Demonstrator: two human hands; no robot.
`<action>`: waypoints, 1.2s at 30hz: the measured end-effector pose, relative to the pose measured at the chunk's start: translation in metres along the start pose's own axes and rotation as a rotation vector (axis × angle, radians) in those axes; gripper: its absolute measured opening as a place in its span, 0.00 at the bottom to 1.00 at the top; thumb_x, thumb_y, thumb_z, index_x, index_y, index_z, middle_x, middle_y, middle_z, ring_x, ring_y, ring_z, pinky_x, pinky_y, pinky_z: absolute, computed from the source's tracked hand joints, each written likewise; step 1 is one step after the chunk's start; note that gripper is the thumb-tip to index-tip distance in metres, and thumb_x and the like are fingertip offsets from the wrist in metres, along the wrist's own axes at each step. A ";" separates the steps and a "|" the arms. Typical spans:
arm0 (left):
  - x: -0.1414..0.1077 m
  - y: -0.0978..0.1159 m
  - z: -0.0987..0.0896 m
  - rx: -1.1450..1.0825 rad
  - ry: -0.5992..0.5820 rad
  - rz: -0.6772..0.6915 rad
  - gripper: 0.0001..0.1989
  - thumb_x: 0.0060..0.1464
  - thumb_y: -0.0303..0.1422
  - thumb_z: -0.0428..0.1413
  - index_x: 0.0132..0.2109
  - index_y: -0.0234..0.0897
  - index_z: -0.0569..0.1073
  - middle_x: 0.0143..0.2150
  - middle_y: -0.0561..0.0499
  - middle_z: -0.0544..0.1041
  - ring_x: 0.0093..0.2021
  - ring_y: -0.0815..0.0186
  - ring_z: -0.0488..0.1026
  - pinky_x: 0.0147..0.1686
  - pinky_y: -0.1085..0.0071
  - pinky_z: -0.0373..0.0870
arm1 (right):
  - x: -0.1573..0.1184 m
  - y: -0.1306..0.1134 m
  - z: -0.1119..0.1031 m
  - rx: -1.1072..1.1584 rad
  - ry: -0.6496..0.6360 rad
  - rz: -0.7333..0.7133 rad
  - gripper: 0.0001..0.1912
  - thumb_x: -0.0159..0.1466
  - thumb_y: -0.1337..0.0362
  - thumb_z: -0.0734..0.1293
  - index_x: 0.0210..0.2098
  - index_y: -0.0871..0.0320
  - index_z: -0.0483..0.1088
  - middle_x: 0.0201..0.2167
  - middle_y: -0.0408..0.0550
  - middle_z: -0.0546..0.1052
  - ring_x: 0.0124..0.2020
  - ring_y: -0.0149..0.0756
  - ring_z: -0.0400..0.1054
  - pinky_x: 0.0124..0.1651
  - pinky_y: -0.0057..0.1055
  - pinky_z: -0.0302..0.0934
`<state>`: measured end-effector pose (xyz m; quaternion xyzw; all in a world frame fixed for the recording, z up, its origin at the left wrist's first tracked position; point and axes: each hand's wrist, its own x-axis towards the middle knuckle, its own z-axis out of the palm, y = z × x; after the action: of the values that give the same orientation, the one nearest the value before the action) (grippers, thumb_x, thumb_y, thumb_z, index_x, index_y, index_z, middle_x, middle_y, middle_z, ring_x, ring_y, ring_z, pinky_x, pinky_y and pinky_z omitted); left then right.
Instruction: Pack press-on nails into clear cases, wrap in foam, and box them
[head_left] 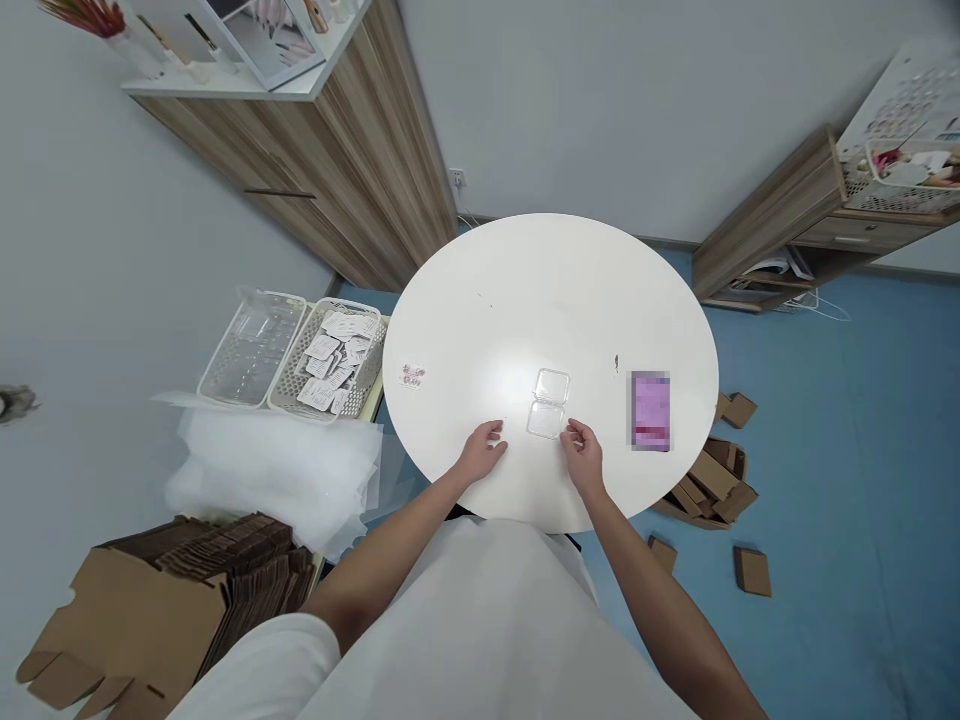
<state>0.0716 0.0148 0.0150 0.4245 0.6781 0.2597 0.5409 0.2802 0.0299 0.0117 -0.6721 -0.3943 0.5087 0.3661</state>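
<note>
A small clear plastic case (548,404) lies unfolded on the white round table (555,270), its two halves joined at a hinge across the middle. My right hand (583,457) is at the right edge of the nearer half, thumb and fingertips closed on that edge. To the left of the case, my left hand (481,453) rests low over the table with thumb and fingers apart, holding nothing. A small decorated card or sheet (412,375) lies at the table's left side. On the right is a pink-purple rectangular item (651,411), blurred by pixelation.
Left of the table stand a white basket of cards (330,360), a clear-lined bin (255,348), translucent sheets (277,465) and stacked flat cardboard boxes (150,610). Small brown boxes (712,475) lie on the floor at right. Wooden cabinets (360,150) stand behind.
</note>
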 end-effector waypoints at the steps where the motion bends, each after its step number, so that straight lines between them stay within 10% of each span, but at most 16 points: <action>1: -0.001 -0.004 -0.016 0.018 -0.005 0.024 0.20 0.47 0.30 0.54 0.49 0.38 0.66 0.49 0.45 0.68 0.44 0.65 0.67 0.41 0.68 0.65 | -0.004 -0.005 0.005 -0.004 0.035 -0.033 0.21 0.54 0.54 0.62 0.45 0.57 0.65 0.40 0.51 0.69 0.39 0.37 0.64 0.41 0.36 0.61; 9: 0.028 -0.027 -0.161 0.359 0.179 0.130 0.19 0.49 0.33 0.52 0.50 0.35 0.66 0.46 0.45 0.69 0.39 0.64 0.69 0.39 0.68 0.65 | -0.017 -0.047 0.114 -0.187 -0.271 -0.100 0.17 0.54 0.57 0.63 0.43 0.54 0.65 0.35 0.46 0.70 0.31 0.33 0.63 0.37 0.34 0.60; 14: 0.063 -0.020 -0.211 0.569 0.132 0.130 0.29 0.46 0.31 0.56 0.56 0.32 0.59 0.50 0.40 0.63 0.41 0.61 0.68 0.43 0.67 0.63 | 0.004 -0.059 0.200 -0.425 -0.358 -0.188 0.22 0.53 0.61 0.64 0.47 0.53 0.63 0.42 0.48 0.68 0.41 0.38 0.62 0.46 0.38 0.58; 23: 0.102 -0.015 -0.229 0.748 -0.078 0.175 0.34 0.45 0.25 0.55 0.59 0.37 0.53 0.48 0.43 0.62 0.47 0.59 0.66 0.42 0.69 0.63 | 0.037 -0.069 0.284 -0.883 -0.269 -0.246 0.33 0.52 0.61 0.66 0.55 0.54 0.53 0.46 0.51 0.63 0.48 0.45 0.57 0.47 0.41 0.55; 36: 0.093 -0.030 -0.222 0.624 0.019 0.279 0.30 0.46 0.23 0.54 0.56 0.40 0.55 0.48 0.45 0.62 0.47 0.60 0.65 0.41 0.68 0.64 | 0.030 -0.067 0.294 -0.863 -0.212 -0.288 0.25 0.52 0.67 0.64 0.48 0.54 0.55 0.40 0.47 0.69 0.40 0.39 0.63 0.42 0.38 0.54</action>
<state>-0.1545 0.1032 0.0053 0.6559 0.6651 0.1150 0.3379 -0.0112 0.1122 -0.0032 -0.6458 -0.6943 0.3080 0.0774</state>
